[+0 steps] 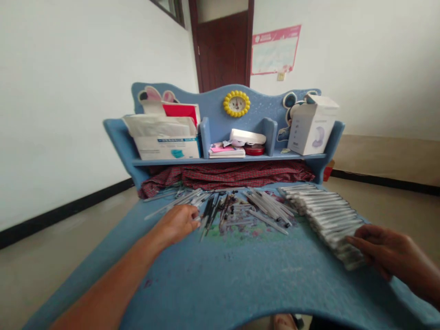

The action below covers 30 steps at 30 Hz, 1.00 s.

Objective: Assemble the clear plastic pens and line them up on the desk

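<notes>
My left hand (182, 222) hovers over the table at the left of the loose pen parts, its fingers pinched together; whatever they hold is too small to make out. Beside it lie dark thin rods (210, 211) that look like pen refills, and pale slim tubes (178, 201) behind. My right hand (385, 250) is at the near right end of a long stack of clear pens (326, 211), thumb and fingers closed around the end of a pen there. Between the hands lie loose clear barrels (268, 205) and small black pieces (235, 198).
The blue table (220, 279) has a curved front edge. At its back, a checked red cloth (233, 174) lies beneath a shelf (223, 161). On the shelf stand a mask box (165, 144), a red round tin (254, 150), papers (227, 153) and a white box (311, 126).
</notes>
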### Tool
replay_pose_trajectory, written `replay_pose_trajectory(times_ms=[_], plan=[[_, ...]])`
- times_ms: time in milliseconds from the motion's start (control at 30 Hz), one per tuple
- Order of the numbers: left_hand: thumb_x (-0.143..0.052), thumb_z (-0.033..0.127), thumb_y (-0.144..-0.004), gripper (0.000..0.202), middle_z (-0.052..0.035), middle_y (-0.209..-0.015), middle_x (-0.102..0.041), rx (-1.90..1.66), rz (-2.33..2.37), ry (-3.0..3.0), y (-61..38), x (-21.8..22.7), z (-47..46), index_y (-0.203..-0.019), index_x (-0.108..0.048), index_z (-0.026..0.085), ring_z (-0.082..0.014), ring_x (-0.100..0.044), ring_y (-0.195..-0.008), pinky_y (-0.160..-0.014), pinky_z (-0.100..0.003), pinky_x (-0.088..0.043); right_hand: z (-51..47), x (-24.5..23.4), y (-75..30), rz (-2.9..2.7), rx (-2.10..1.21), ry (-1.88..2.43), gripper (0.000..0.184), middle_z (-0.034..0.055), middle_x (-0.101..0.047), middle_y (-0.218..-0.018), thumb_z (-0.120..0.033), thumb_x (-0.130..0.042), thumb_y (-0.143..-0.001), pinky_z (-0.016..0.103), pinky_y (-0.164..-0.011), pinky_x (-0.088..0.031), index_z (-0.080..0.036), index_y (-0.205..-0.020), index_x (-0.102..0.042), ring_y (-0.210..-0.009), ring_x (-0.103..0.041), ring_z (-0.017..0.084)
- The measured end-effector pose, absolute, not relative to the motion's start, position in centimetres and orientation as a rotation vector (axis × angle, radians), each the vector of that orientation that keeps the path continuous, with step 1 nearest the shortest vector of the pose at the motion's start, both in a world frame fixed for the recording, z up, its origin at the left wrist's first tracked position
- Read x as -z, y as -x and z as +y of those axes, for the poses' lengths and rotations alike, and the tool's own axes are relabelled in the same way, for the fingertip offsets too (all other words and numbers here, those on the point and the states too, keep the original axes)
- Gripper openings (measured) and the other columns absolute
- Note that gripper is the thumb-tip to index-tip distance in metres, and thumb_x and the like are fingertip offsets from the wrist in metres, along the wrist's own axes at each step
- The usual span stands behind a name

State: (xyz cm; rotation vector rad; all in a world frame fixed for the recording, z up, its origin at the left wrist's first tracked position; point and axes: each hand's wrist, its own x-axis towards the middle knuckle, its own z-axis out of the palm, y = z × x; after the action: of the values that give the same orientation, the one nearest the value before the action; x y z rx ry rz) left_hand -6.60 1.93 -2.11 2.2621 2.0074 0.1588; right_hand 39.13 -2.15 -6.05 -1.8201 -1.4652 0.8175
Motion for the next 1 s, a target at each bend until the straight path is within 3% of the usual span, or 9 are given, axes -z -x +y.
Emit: replay_pose_trajectory(times_ms=[133,333,433,500,600,700,1000], plan=[[-0.057,0.028,-0.068,0.011,0.0012,-0.063,-0.058,-0.228,1.998,-2.209,6.9,2.8,1.8,-0.070,-0.061,0.017,-0.0130,-0.052,-0.062,-0.054,-0.021,-0.030,-2.3,6.1,-38.4,-1.574,-0.868,1.783,0.036,0.0019,-0.046,-0.036,-0.063,-0.061,-0.060,0.027,-0.036,-0.040,-0.028,-0.053,-0.055,-0.029,-0.041,0.013],[-0.062,0.027,-0.064,0.014,0.0016,-0.065,-0.059,-0.303,2.002,-2.155,7.0,2.8,1.5,-0.073,-0.064,0.016,-0.0125,-0.052,-0.062,-0.055,-0.021,-0.033,-3.1,3.4,-30.8,-1.754,-0.891,1.529,0.043,0.0027,-0.052,-0.045,-0.068,-0.057,-0.058,0.028,-0.033,-0.040,-0.025,-0.057,-0.056,-0.030,-0.044,0.013],[-0.062,0.025,-0.063,0.014,0.0022,-0.064,-0.057,-0.304,2.012,-2.151,6.8,2.6,1.3,-0.074,-0.064,0.016,-0.0120,-0.051,-0.061,-0.055,-0.021,-0.032,-2.6,2.0,-26.3,-1.964,-0.828,1.393,0.037,0.0008,-0.053,-0.048,-0.058,-0.051,-0.070,0.025,-0.035,-0.036,-0.023,-0.060,-0.057,-0.034,-0.046,0.013],[-0.062,0.024,-0.062,0.013,0.0025,-0.062,-0.056,-0.301,2.019,-2.157,6.6,2.5,1.2,-0.072,-0.064,0.016,-0.0119,-0.050,-0.060,-0.054,-0.021,-0.032,-1.7,1.4,-24.0,-2.223,-0.627,1.350,0.028,0.0012,-0.057,-0.052,-0.046,-0.052,-0.076,0.025,-0.045,-0.039,-0.023,-0.063,-0.059,-0.046,-0.054,0.015],[-0.061,0.022,-0.062,0.008,0.0028,-0.059,-0.053,-0.313,2.029,-2.161,6.4,2.5,1.1,-0.067,-0.063,0.016,-0.0119,-0.048,-0.058,-0.053,-0.021,-0.031,0.3,1.0,-21.5,-2.495,-0.190,1.459,0.018,0.0066,-0.066,-0.066,-0.030,-0.050,-0.079,0.030,-0.060,-0.042,-0.021,-0.076,-0.064,-0.066,-0.062,0.022],[-0.059,0.020,-0.062,0.004,0.0032,-0.057,-0.051,-0.353,2.008,-2.190,6.5,2.6,1.1,-0.064,-0.061,0.017,-0.0115,-0.048,-0.058,-0.053,-0.021,-0.030,2.3,1.1,-19.8,-2.627,0.075,1.632,0.019,0.0137,-0.068,-0.080,-0.025,-0.050,-0.078,0.035,-0.066,-0.044,-0.017,-0.084,-0.066,-0.078,-0.065,0.028],[-0.056,0.022,-0.066,0.007,0.0032,-0.056,-0.049,-0.468,2.004,-2.238,6.7,2.7,1.0,-0.061,-0.058,0.016,-0.0103,-0.045,-0.056,-0.052,-0.021,-0.028,5.0,2.7,-18.6,-2.685,0.122,1.787,0.026,0.0189,-0.068,-0.090,-0.017,-0.046,-0.077,0.037,-0.067,-0.046,-0.012,-0.092,-0.067,-0.085,-0.065,0.030]])
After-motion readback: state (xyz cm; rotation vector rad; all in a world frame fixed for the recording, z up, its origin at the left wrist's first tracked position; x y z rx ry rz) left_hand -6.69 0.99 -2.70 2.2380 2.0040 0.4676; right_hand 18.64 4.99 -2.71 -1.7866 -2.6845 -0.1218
